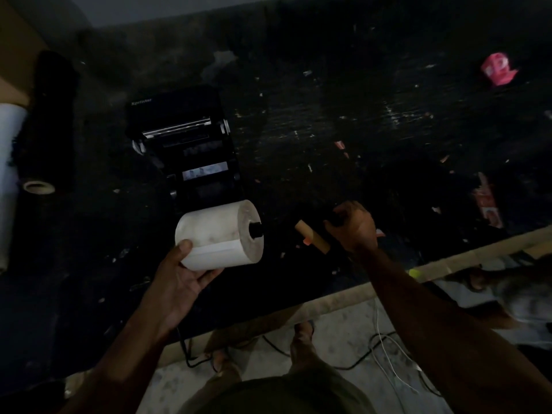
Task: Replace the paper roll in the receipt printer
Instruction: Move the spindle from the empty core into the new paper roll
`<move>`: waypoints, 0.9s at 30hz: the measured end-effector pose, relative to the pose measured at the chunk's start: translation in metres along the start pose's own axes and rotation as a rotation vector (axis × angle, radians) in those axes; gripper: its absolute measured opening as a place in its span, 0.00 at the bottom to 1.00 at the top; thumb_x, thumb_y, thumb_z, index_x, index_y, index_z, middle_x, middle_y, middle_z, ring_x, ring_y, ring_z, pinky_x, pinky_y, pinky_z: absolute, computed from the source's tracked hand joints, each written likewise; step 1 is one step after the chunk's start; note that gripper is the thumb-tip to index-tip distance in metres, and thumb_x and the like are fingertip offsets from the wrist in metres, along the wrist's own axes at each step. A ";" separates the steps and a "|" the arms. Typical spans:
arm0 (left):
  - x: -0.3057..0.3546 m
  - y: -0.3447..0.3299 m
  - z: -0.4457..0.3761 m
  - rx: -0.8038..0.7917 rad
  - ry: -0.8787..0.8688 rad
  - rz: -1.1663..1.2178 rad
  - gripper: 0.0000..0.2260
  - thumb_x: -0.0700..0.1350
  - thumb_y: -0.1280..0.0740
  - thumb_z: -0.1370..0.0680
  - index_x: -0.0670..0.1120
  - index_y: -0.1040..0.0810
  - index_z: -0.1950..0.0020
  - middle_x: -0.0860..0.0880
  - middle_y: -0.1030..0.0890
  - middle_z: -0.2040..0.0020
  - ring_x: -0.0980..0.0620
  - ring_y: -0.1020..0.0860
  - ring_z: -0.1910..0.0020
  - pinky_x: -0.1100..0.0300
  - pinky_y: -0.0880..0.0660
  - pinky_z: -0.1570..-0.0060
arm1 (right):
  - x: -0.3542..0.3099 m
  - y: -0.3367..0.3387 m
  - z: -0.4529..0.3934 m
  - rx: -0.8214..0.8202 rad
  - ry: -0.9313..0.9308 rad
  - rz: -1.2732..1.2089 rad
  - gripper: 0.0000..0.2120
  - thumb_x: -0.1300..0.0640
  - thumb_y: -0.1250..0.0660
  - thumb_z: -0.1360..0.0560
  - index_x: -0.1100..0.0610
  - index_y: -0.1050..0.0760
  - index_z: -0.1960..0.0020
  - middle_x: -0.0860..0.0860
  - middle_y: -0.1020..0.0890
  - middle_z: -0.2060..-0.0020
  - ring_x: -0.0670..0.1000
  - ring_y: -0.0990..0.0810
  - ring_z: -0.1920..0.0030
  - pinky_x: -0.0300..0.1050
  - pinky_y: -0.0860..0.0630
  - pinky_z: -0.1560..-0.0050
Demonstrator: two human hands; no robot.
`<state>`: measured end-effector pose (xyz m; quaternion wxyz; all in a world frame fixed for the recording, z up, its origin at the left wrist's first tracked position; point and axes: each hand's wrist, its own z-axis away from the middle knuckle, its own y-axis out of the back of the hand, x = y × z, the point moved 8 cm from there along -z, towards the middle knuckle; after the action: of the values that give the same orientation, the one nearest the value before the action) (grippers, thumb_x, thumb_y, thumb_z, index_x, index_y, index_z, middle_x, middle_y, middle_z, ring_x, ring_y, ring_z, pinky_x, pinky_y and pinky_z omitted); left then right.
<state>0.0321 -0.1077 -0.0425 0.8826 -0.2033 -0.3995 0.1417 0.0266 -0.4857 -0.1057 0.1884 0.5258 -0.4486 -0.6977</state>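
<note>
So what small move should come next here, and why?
Probably lower the roll into the printer. The left hand holds the full roll just in front of it, with a black spindle already through its core. The printer's lid stands open and its bay looks empty, and the bare old core lies on the table by the right hand.

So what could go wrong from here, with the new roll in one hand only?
1. The left hand grips the roll only at its near end, so it may slip or unwind over the table.
2. The spindle sticks out of the core and might slide out if the roll tilts.
3. The empty core lies loose near the table edge, beside the right hand, and could be knocked off.
</note>
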 end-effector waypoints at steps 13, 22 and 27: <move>0.011 0.001 0.008 0.030 -0.019 0.021 0.14 0.49 0.38 0.20 0.47 0.23 0.37 0.47 0.11 0.48 0.49 0.12 0.51 0.52 0.14 0.56 | -0.176 0.067 0.087 0.032 0.300 -0.684 0.16 0.56 0.20 0.31 0.57 0.17 0.45 0.51 0.17 0.52 0.47 0.16 0.55 0.40 0.19 0.53; 0.010 0.010 0.011 0.035 -0.019 0.043 0.23 0.49 0.35 0.22 0.46 0.27 0.28 0.44 0.13 0.42 0.47 0.13 0.47 0.51 0.15 0.55 | -0.175 0.027 0.096 -0.120 0.127 -0.883 0.15 0.56 0.22 0.30 0.57 0.15 0.44 0.53 0.14 0.54 0.51 0.14 0.53 0.50 0.18 0.46; 0.012 0.009 0.012 0.023 -0.020 -0.006 0.36 0.54 0.18 0.36 0.47 0.24 0.31 0.43 0.15 0.39 0.46 0.13 0.46 0.50 0.15 0.54 | -0.176 0.020 0.101 -0.171 0.093 -0.928 0.16 0.54 0.21 0.32 0.57 0.15 0.46 0.52 0.14 0.56 0.51 0.15 0.55 0.48 0.19 0.48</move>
<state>0.0299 -0.0918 -0.0323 0.8812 -0.1905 -0.4075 0.1455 -0.0025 -0.3238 0.0142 -0.0810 0.6841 -0.0983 -0.7182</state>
